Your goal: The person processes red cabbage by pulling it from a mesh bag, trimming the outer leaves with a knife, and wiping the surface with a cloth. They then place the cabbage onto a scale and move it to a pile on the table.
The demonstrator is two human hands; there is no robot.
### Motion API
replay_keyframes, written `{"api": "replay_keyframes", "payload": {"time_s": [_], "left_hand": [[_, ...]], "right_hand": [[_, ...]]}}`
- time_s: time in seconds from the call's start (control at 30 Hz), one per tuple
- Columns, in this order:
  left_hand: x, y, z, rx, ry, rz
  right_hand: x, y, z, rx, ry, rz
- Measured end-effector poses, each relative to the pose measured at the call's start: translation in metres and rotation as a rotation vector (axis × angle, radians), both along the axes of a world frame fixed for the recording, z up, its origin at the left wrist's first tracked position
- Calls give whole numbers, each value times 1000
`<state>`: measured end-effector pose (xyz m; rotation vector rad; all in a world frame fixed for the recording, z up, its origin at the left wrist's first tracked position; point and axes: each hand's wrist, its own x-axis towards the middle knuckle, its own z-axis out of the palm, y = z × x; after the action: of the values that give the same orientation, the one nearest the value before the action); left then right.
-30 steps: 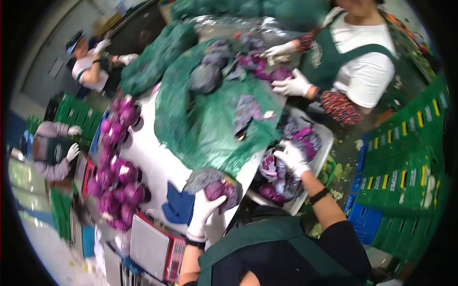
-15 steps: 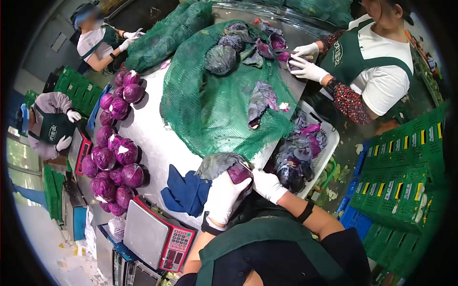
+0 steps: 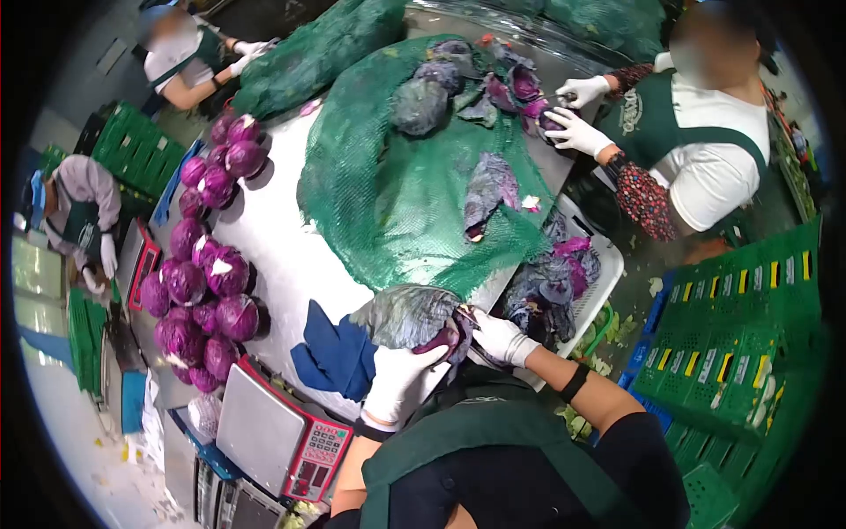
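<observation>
A red cabbage (image 3: 407, 319) with loose grey-purple outer leaves is held at the near edge of the metal table (image 3: 295, 264). My left hand (image 3: 398, 381), in a white glove, is wrapped round its lower left side. At its right side, the gloved fingers of my right hand (image 3: 500, 339) are closed at the leaf edge; what they grip is too small to make out. A blue cloth (image 3: 337, 354) lies just left of the cabbage. Beyond it spreads a green mesh bag (image 3: 388, 212) bearing loose leaves (image 3: 487, 196) and whole cabbages (image 3: 419, 107).
Peeled red cabbages (image 3: 185, 284) line the table's left side, near a red scale (image 3: 304, 454). A white basket (image 3: 608, 275) of leaves stands at right. A co-worker (image 3: 696, 132) works at upper right, two more people at left. Green crates (image 3: 731, 309) stand far right.
The view has shifted slightly. My right hand has moved up a little at the cabbage, and its outer leaves now cover more of the top. The co-worker at upper right has raised a hand.
</observation>
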<state>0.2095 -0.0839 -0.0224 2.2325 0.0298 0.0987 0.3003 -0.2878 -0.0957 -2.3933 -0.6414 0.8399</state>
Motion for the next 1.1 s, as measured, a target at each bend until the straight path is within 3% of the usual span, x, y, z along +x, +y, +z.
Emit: {"api": "replay_keyframes", "payload": {"time_s": [0.07, 0.1, 0.13, 0.17, 0.2, 0.27, 0.3, 0.4, 0.43, 0.5, 0.53, 0.6, 0.63, 0.73, 0.77, 0.83, 0.87, 0.93, 1.0, 1.03, 1.07, 1.1], "left_hand": [[-14, 26, -20, -356, 529, 119], [-22, 26, -30, -346, 539, 133], [-30, 19, -36, -660, 296, 224], [-40, 14, -48, -965, 32, 311], [-58, 39, -89, -782, 100, 191], [-74, 48, -83, -825, 27, 132], [-87, 48, -67, -951, 132, 170], [-107, 50, -42, -996, 306, 326], [-107, 47, -39, -996, 302, 351], [-99, 34, -40, -874, 308, 501], [-95, 28, -40, -876, 301, 507], [-78, 19, -40, -426, 190, 533], [-68, 14, -37, -133, 145, 509], [-43, -5, -19, 214, 153, 419], [-38, -6, -22, 239, 143, 409], [-31, -6, -13, 303, 143, 329], [-31, -6, -9, 378, 160, 264], [-33, -1, -21, 335, 128, 279], [-32, 6, -22, 234, 95, 245], [-36, 10, -20, 161, 113, 239], [-42, 17, -23, 145, 54, 236], [-47, 22, -21, -193, 97, 320]], "right_hand": [[-1, 6, 25, 212, 21, 59], [3, 11, 36, 181, 87, 68], [5, 14, 41, 144, 155, 76], [9, 1, -27, -5, -330, 456], [15, -8, -73, 380, -685, 279], [20, -3, -3, 343, 579, -393], [20, -7, 15, 377, 668, -427], [20, -39, 14, 584, 708, -514], [18, -55, 7, 595, 579, -561], [14, -98, -33, 611, 522, -892], [16, -125, -55, 460, 481, -924], [4, -128, -24, 98, 288, -810], [1, -113, 1, 157, 138, -653], [-22, -44, 33, 338, -414, -61], [-29, -14, 51, 456, -92, -120], [-39, 36, 37, 543, -317, -7], [-39, 44, 35, 346, -226, 58], [-18, 55, 26, 214, -90, 95], [3, 50, -26, 303, -495, 208], [12, 46, -36, 438, -223, -168], [17, 33, -43, 397, -148, -214], [20, 21, -38, 356, 75, -225]]}}
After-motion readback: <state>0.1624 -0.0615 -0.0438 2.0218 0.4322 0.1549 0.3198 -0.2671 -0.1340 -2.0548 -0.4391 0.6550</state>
